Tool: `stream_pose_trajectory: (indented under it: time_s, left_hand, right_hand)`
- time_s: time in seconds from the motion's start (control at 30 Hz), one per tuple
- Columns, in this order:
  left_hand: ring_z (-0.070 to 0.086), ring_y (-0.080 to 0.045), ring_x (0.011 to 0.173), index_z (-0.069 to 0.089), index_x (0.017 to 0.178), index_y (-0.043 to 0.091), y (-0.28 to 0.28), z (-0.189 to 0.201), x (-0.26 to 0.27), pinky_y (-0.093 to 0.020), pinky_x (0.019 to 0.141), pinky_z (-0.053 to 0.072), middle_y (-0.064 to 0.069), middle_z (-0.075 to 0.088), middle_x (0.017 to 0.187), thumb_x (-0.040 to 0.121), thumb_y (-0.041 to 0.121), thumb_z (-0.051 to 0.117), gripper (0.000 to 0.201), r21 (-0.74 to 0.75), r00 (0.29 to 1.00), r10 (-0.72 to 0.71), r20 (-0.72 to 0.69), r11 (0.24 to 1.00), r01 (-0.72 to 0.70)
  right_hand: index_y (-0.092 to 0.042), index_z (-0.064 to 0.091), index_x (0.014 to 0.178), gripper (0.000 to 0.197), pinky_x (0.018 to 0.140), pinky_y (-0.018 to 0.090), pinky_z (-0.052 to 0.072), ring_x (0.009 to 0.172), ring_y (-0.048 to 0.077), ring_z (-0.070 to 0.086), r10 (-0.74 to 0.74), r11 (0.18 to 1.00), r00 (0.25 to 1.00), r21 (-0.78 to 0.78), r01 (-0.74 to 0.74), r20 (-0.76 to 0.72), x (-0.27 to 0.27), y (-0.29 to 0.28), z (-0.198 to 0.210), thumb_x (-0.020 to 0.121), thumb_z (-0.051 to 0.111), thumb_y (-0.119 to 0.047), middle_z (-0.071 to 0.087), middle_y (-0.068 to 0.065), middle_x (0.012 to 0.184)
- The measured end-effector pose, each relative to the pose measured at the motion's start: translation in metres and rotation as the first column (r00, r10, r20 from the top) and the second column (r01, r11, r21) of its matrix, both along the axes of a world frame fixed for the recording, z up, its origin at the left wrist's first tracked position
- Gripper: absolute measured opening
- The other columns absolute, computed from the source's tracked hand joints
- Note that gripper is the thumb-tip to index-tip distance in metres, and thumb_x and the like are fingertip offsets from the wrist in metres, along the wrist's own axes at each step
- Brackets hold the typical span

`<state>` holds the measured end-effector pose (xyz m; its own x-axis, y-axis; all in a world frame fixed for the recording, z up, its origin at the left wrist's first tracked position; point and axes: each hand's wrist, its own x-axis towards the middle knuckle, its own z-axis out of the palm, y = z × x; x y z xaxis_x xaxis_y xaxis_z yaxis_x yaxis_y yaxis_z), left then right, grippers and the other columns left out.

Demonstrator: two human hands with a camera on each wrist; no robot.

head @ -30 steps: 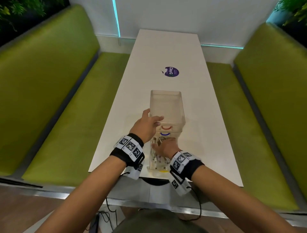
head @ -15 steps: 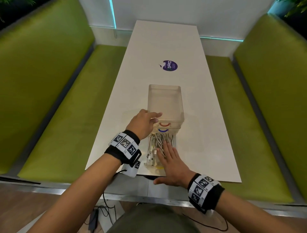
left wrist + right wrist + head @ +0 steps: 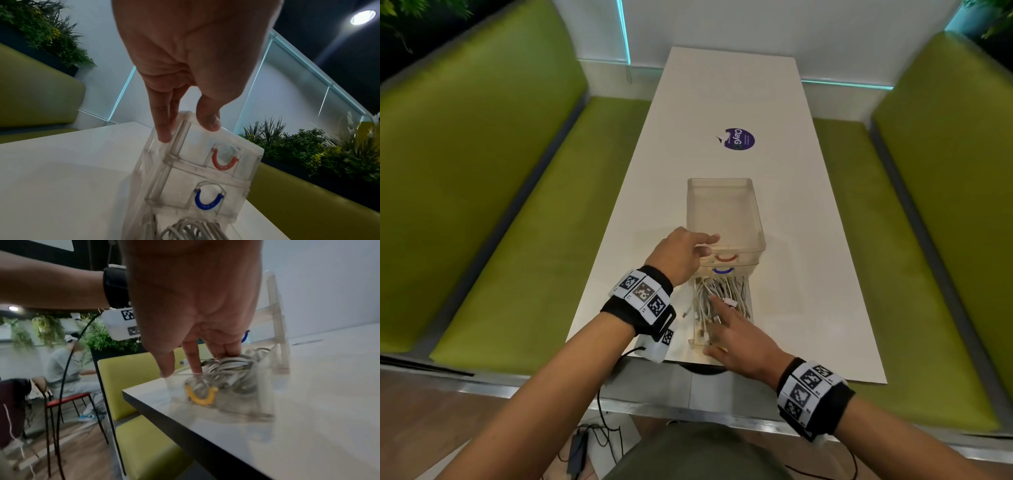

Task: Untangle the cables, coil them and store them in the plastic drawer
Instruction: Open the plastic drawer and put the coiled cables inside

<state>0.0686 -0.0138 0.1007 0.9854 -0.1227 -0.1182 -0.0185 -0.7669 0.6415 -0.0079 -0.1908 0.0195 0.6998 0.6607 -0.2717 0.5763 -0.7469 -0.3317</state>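
Note:
A clear plastic drawer unit (image 3: 723,212) (image 3: 207,164) stands on the white table (image 3: 808,274). Its red-handled and blue-handled drawers are closed. The bottom drawer (image 3: 722,305), with a yellow handle (image 3: 200,396), is pulled out toward me and filled with white cables (image 3: 717,291) (image 3: 230,366). My left hand (image 3: 703,245) (image 3: 187,129) braces the unit's front left top corner, with straight fingers down the side and the thumb on the top edge. My right hand (image 3: 722,305) (image 3: 197,366) lies flat over the open drawer, its fingers pressing on the cables.
A purple round sticker (image 3: 739,138) lies farther up the table. Green benches (image 3: 500,240) (image 3: 914,274) flank the table on both sides. The open drawer reaches the table's near edge (image 3: 756,371). A person (image 3: 68,369) sits in the background of the right wrist view.
My right hand went from curled inside the drawer to flat on top of the cables, and its wrist drew back toward me. The left hand stayed on the unit's corner.

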Motion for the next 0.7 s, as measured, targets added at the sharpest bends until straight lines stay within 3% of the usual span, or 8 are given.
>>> stream_pose_trajectory:
  time_s: [0.07,0.17,0.23,0.33,0.4,0.47,0.6,0.7]
  left_hand:
    - [0.057,-0.027,0.113,0.061,0.126,0.034,-0.001,-0.001,0.0,-0.034,0.095,0.045,-0.01,0.058,0.119,0.096,0.017,0.052,0.035,-0.004,1.0,0.007,-0.004,1.0,-0.007]
    - [0.056,-0.026,0.114,0.061,0.126,0.033,-0.001,-0.001,0.0,-0.032,0.095,0.044,-0.01,0.057,0.119,0.097,0.017,0.052,0.034,-0.005,1.0,0.007,-0.011,1.0,-0.007]
    - [0.058,-0.023,0.112,0.061,0.125,0.032,-0.001,-0.001,0.0,-0.028,0.093,0.043,-0.009,0.058,0.118,0.096,0.014,0.052,0.035,-0.003,1.0,0.0,0.015,1.0,0.0]
    - [0.058,-0.006,0.097,0.063,0.124,0.028,-0.001,0.003,0.0,-0.019,0.086,0.039,-0.006,0.06,0.119,0.096,0.007,0.05,0.037,-0.008,0.999,-0.014,0.036,1.0,0.014]
    - [0.051,0.001,0.086,0.063,0.124,0.028,0.0,0.005,-0.001,-0.017,0.085,0.038,-0.004,0.059,0.12,0.096,0.005,0.049,0.039,-0.01,0.999,-0.016,0.033,1.0,0.017]
    - [0.053,-0.001,0.088,0.063,0.124,0.03,0.0,0.005,-0.002,-0.018,0.086,0.038,-0.005,0.057,0.12,0.096,0.006,0.049,0.039,-0.003,1.0,-0.012,0.027,1.0,0.012]
    - [0.059,-0.013,0.103,0.063,0.123,0.031,0.0,0.002,-0.001,-0.021,0.087,0.039,0.001,0.054,0.106,0.096,0.007,0.05,0.039,-0.007,1.0,0.015,0.014,1.0,-0.015]
    - [0.055,-0.007,0.094,0.064,0.122,0.031,0.0,0.002,-0.001,-0.021,0.086,0.039,0.001,0.054,0.107,0.095,0.008,0.051,0.038,-0.014,1.0,0.009,0.008,1.0,-0.009]
  right_hand:
    - [-0.006,0.045,0.135,0.051,0.118,0.042,0.022,0.145,0.035,0.017,0.033,0.998,0.999,0.053,-0.034,0.023,0.001,-0.006,-0.001,0.092,0.055,-0.032,0.003,0.016,0.159]
    - [-0.008,0.002,0.152,0.082,0.12,0.038,-0.009,0.146,0.026,-0.016,0.116,0.992,0.992,-0.044,-0.118,-0.047,-0.004,-0.007,-0.004,0.093,0.051,-0.037,-0.017,0.012,0.158]
    - [-0.008,-0.015,0.149,0.095,0.118,0.038,-0.016,0.143,0.027,-0.026,0.177,0.969,0.983,-0.165,-0.184,-0.052,-0.004,-0.003,-0.006,0.092,0.049,-0.049,-0.025,0.013,0.155]
    - [-0.002,0.005,0.15,0.081,0.119,0.035,-0.005,0.147,0.03,-0.007,0.154,0.985,0.98,-0.063,-0.163,-0.123,0.004,0.009,0.009,0.095,0.049,-0.042,-0.004,0.018,0.159]
    - [-0.008,0.035,0.142,0.05,0.114,0.031,0.023,0.14,0.027,0.029,-0.011,0.974,0.992,0.224,0.04,-0.13,0.011,0.007,0.023,0.096,0.048,-0.021,0.033,0.013,0.151]
    - [-0.013,0.054,0.127,0.036,0.096,0.032,0.043,0.12,0.025,0.051,-0.184,0.924,0.983,0.343,0.172,0.004,0.013,-0.007,0.027,0.092,0.048,-0.007,0.053,0.007,0.131]
    - [-0.012,0.066,0.113,0.026,0.087,0.031,0.047,0.109,0.025,0.054,-0.178,0.963,0.983,0.216,0.163,0.052,0.006,-0.032,0.007,0.091,0.052,-0.008,0.058,0.006,0.117]
    - [-0.009,0.067,0.114,0.029,0.089,0.034,0.049,0.112,0.027,0.056,-0.115,0.972,0.991,0.214,0.098,0.066,0.003,-0.03,-0.004,0.09,0.052,-0.004,0.059,0.008,0.121]
